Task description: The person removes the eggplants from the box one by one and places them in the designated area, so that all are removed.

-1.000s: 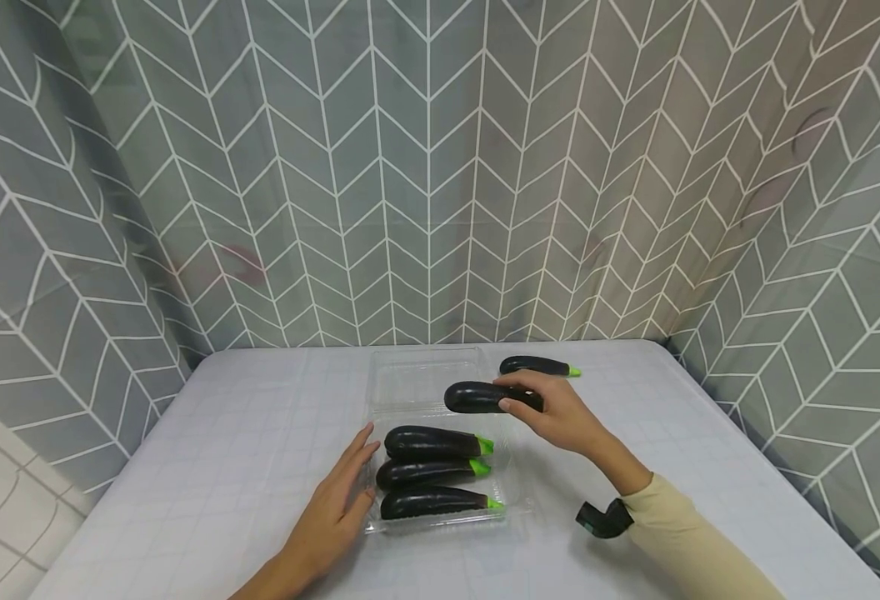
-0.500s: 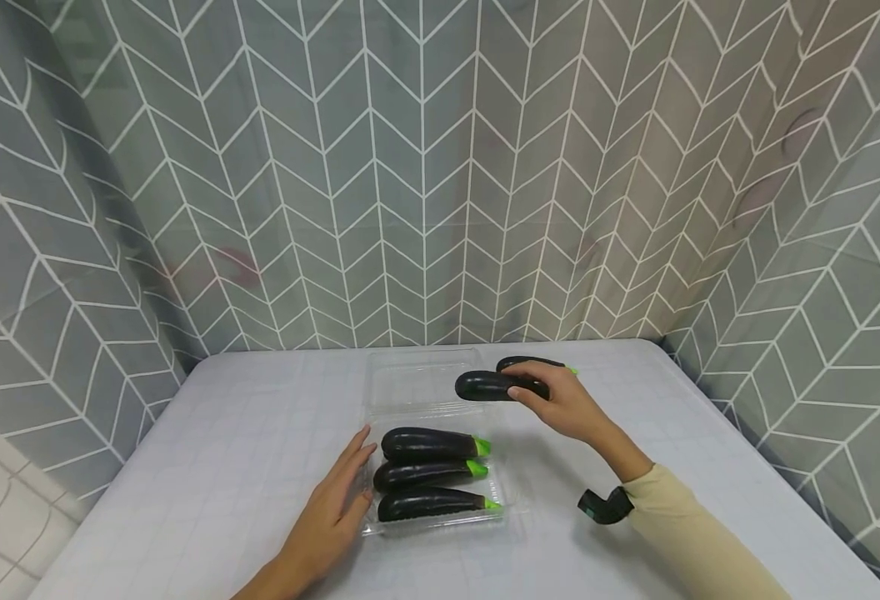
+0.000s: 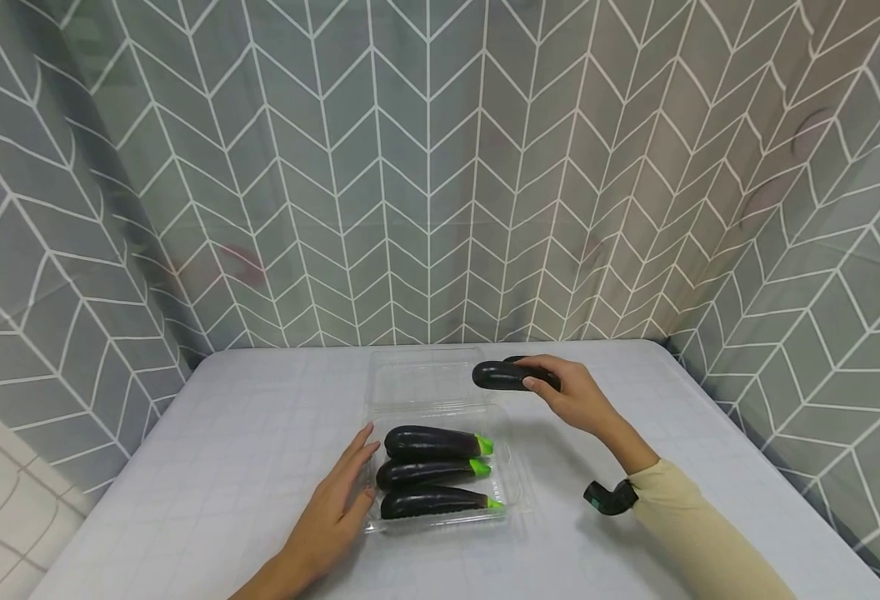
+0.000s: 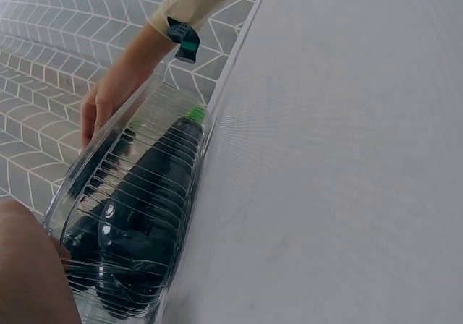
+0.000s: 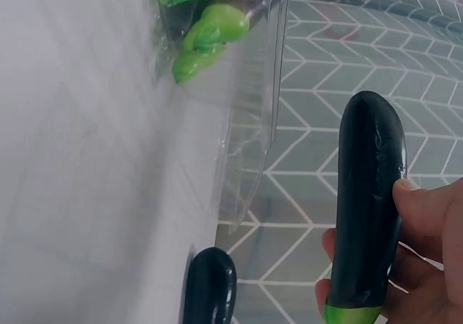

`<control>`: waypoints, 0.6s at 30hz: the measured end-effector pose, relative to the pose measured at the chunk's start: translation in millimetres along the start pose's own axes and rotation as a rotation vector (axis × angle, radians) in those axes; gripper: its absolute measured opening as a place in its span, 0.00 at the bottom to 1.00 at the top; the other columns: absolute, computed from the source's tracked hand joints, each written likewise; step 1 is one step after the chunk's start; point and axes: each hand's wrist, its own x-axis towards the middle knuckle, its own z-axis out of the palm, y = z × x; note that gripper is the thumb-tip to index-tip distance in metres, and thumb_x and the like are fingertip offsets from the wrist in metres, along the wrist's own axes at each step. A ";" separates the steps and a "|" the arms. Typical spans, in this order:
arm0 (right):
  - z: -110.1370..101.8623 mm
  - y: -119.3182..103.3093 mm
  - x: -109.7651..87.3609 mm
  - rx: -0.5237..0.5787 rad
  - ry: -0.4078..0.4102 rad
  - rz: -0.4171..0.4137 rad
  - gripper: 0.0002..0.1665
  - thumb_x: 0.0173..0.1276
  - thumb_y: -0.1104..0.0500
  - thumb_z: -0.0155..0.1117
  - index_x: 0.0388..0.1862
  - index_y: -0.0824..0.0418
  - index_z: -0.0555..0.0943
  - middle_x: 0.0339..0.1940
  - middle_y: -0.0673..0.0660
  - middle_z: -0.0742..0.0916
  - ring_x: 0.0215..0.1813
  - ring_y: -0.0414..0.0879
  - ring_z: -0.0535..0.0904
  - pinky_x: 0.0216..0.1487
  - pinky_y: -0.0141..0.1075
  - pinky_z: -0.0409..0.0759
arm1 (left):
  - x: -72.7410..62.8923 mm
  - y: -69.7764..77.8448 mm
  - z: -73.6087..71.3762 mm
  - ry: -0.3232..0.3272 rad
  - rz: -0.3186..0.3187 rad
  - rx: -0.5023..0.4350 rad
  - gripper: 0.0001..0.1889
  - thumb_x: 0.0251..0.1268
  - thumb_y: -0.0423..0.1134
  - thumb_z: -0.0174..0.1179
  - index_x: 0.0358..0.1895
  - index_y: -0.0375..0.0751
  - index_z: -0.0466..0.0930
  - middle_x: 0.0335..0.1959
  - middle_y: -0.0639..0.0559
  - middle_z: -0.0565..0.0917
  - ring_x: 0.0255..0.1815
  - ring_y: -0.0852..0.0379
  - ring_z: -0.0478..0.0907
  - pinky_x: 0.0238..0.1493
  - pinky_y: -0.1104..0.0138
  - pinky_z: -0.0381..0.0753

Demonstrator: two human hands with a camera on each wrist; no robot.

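My right hand grips an eggplant near its green stem end, in the air beyond the back right corner of a clear plastic clamshell box. The right wrist view shows the thumb on one side of this eggplant and fingers on the other. Three eggplants lie side by side in the box, the nearest eggplant along its front wall, green stems to the right. At the box's left edge is my left hand, fingers extended and spread along the wall.
Another eggplant lies on the white table at the back right, mostly hidden behind the held one in the head view. The box's lid lies folded back behind it. A patterned grey curtain hangs behind the table.
My right hand has moved back and to the right with the eggplant, away from the box, and now covers most of the eggplant at the back. The left hand stays put.
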 end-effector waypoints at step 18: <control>-5.6 29.2 3.0 -0.070 0.050 0.044 0.17 0.74 0.65 0.67 0.60 0.65 0.84 0.52 0.63 0.88 0.50 0.57 0.84 0.50 0.55 0.80 | 0.3 0.0 0.5 -0.007 -0.011 0.003 0.34 0.64 0.25 0.57 0.76 0.37 0.67 0.84 0.53 0.55 0.81 0.46 0.56 0.75 0.76 0.47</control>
